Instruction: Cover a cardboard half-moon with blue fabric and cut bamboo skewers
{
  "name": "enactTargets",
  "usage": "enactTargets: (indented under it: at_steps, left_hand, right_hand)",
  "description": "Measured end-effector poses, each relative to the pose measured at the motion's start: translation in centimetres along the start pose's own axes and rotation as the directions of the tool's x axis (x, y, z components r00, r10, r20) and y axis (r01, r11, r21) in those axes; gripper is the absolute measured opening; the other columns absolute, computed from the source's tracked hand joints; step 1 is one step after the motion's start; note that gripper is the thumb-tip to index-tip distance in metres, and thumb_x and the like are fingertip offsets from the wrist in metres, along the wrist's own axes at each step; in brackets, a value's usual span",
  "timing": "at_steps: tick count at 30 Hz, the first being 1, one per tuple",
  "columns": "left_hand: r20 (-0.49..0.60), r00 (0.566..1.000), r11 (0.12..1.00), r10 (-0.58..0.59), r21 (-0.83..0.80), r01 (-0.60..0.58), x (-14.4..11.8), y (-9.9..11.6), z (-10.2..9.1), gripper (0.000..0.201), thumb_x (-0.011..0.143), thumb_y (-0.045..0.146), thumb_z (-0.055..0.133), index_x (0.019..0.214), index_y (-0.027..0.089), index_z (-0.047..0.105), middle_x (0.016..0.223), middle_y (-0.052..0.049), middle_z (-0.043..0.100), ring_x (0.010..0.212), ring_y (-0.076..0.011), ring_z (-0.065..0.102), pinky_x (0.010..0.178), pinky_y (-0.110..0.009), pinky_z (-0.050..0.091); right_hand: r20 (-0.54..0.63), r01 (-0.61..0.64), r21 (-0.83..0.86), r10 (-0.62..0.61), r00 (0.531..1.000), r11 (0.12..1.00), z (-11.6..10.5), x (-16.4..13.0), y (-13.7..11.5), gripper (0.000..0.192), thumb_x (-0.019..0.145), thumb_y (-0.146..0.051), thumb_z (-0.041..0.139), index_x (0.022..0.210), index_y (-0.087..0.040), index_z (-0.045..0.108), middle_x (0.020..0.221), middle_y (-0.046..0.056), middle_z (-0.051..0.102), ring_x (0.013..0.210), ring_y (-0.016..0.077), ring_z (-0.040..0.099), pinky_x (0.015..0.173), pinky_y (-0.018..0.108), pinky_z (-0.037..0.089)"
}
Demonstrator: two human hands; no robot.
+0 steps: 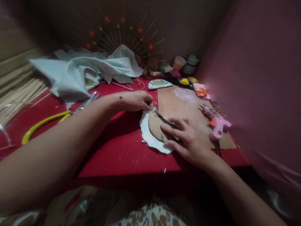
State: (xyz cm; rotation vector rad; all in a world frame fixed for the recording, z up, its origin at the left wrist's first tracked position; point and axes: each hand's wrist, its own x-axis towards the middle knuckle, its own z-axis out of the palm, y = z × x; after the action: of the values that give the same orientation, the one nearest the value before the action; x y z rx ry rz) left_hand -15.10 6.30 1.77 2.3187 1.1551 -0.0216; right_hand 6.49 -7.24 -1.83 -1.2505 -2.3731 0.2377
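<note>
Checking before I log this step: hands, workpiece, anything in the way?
Left hand pinching far edge of pale-blue fabric. Right hand spread on semicircular cardboard piece, atop fabric. Pink glue gun at right, apart from both hands.

On a table (110,157), near the middle, a half-round board (154,126) lies on a cloth piece (144,129). The right hand (191,138) rests on the board's right side; the left hand (140,101) is at the cloth's far edge. To the right, a glue gun (218,126) lies on the right side of a cardboard sheet (168,99). A second half-round piece (161,83) lies at the sheet's far left corner. Scissors (84,102) lie left, with crumpled fabric (75,74) behind them and sticks (28,94) farther left. Back right stands a cup (179,63).
</note>
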Motion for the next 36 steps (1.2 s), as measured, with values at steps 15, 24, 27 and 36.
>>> enactTargets:
  at_steps: [15, 24, 27, 36]
  left_hand:
    - [-0.065, 0.998, 0.993, -0.029, 0.112, 0.036, -0.3, 1.0, 0.0, 0.01, 0.081, 0.021, 0.05, 0.08, 0.016, 0.058, 0.068, -0.001, 0.055, 0.06, -0.0135, 0.047, 0.054, -0.024, 0.032]
    - [-0.028, 0.999, 0.997, -0.044, -0.059, 0.042, -0.3, 0.8, 0.1, 0.01, 0.079, 0.026, 0.051, 0.079, 0.017, 0.054, 0.066, 0.0, 0.052, 0.056, -0.0129, 0.046, 0.052, -0.024, 0.032]
    - [0.012, 0.999, 0.982, -0.041, -0.183, 0.043, -0.4, 0.8, 0.2, 0.017, 0.077, 0.033, 0.056, 0.083, 0.017, 0.055, 0.068, 0.0, 0.054, 0.058, -0.013, 0.047, 0.054, -0.024, 0.033]
    - [0.049, 0.996, 0.903, -0.073, -0.421, 0.087, 0.7, -0.1, 1.0, 0.03, 0.061, 0.031, 0.071, 0.081, 0.018, 0.053, 0.074, 0.0, 0.06, 0.07, -0.0165, 0.056, 0.062, -0.025, 0.039]
  right_hand:
    - [-0.016, 0.046, -0.018, -0.046, 0.999, 0.999, 0.2, -0.1, 0.4, 0.037, 0.086, -0.03, 0.062, 0.122, -0.022, 0.064, 0.128, 0.013, 0.056, 0.106, 0.0293, 0.046, 0.092, 0.053, 0.041]
    - [-0.019, 0.01, -0.012, -0.011, 1.0, 1.0, 0.6, 0.1, 0.7, 0.043, 0.081, -0.036, 0.067, 0.122, -0.025, 0.063, 0.13, 0.009, 0.057, 0.106, 0.0288, 0.047, 0.094, 0.053, 0.043]
    - [-0.006, -0.016, -0.018, 0.016, 1.0, 1.0, 0.4, 0.1, 0.7, 0.047, 0.08, -0.038, 0.068, 0.124, -0.025, 0.062, 0.131, 0.01, 0.055, 0.109, 0.0296, 0.047, 0.095, 0.054, 0.042]
    - [0.048, -0.068, -0.072, 0.072, 0.996, 0.995, -0.6, -1.1, 1.1, 0.079, 0.076, -0.052, 0.068, 0.143, -0.023, 0.038, 0.139, 0.014, 0.045, 0.126, 0.0304, 0.041, 0.104, 0.051, 0.038]
